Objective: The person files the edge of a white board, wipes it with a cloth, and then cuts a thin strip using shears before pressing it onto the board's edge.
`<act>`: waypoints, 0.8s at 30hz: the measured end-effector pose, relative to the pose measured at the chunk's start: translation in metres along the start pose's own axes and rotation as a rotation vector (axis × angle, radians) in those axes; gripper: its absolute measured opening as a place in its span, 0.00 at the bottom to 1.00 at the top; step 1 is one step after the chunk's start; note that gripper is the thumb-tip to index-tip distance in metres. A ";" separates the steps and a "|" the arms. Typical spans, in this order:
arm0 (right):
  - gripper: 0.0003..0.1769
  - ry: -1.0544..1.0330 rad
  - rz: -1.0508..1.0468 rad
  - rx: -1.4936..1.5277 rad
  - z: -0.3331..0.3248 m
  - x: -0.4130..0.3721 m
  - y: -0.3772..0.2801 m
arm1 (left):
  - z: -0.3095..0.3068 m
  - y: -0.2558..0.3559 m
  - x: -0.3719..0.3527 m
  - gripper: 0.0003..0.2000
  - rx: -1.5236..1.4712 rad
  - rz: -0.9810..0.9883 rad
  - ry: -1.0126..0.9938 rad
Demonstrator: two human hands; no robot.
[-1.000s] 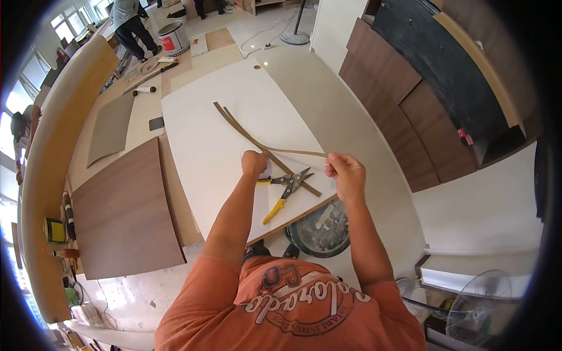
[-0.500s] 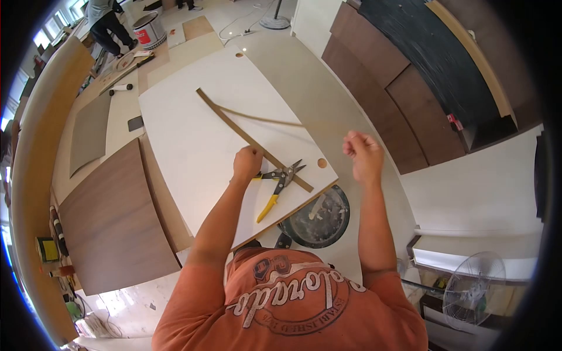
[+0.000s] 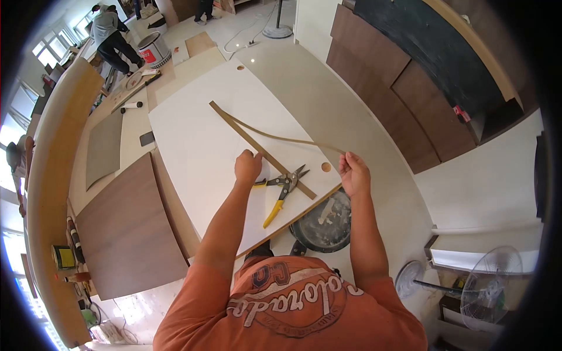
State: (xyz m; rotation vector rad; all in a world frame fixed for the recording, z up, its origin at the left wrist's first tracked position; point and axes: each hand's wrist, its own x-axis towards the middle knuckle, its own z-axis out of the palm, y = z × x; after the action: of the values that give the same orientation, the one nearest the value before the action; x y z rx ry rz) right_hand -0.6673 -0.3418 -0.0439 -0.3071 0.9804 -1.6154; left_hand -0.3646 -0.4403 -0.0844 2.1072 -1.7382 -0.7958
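Here, the right hand (image 3: 355, 174) has its thumb and fingertips together, clamped on the near end of the curved strip (image 3: 287, 139), beside the right edge of the white counter (image 3: 193, 134). From there the strip sweeps back to the upper part of the flat strip (image 3: 274, 161); whether the two are joined I cannot tell. The flat strip lies slantwise across the counter, its lower end close to the front edge.

The left hand (image 3: 248, 168) is curled, with its thumb and forefinger at the flat strip's left side; I cannot tell whether it grips the strip or only presses there.

Just beside that hand, the snips (image 3: 287, 182) lie over the flat strip, near its lower end. Their blades are slightly parted and point up and to the right, one yellow handle points toward the person's body, and the other reaches toward the left hand. A round hole (image 3: 326, 167) shows in the counter near the right hand.

Left of the counter lie a brown panel (image 3: 132, 228), a grey sheet (image 3: 105, 146) and a roller (image 3: 132, 107). Farther off, a person (image 3: 111, 41) stands near a bucket (image 3: 154, 51).
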 end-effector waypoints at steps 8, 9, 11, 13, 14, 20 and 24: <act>0.06 0.097 -0.080 -0.054 -0.016 -0.019 -0.007 | 0.006 0.016 0.036 0.28 0.011 -0.110 0.043; 0.06 0.095 -0.099 -0.066 -0.026 -0.019 -0.013 | 0.009 0.012 0.038 0.28 -0.010 -0.114 0.049; 0.06 0.131 -0.104 -0.083 -0.038 -0.025 -0.027 | 0.007 0.014 0.037 0.28 -0.017 -0.143 0.059; 0.06 0.151 -0.098 -0.090 -0.038 -0.030 -0.034 | 0.009 0.012 0.037 0.26 -0.027 -0.158 0.063; 0.06 0.178 -0.100 -0.085 -0.040 -0.031 -0.033 | 0.009 0.012 0.037 0.25 -0.036 -0.157 0.064; 0.06 0.172 -0.163 -0.051 -0.066 -0.023 -0.059 | 0.009 -0.003 0.056 0.16 -0.191 -0.237 0.095; 0.05 0.143 -0.200 -0.098 -0.058 -0.036 -0.097 | 0.014 -0.026 0.077 0.12 -0.458 -0.210 0.199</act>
State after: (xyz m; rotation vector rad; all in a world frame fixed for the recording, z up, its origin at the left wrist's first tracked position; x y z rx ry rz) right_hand -0.7615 -0.2856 0.0016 -0.3704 1.1705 -1.7925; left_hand -0.3430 -0.5070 -0.1275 1.9850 -1.1175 -0.9032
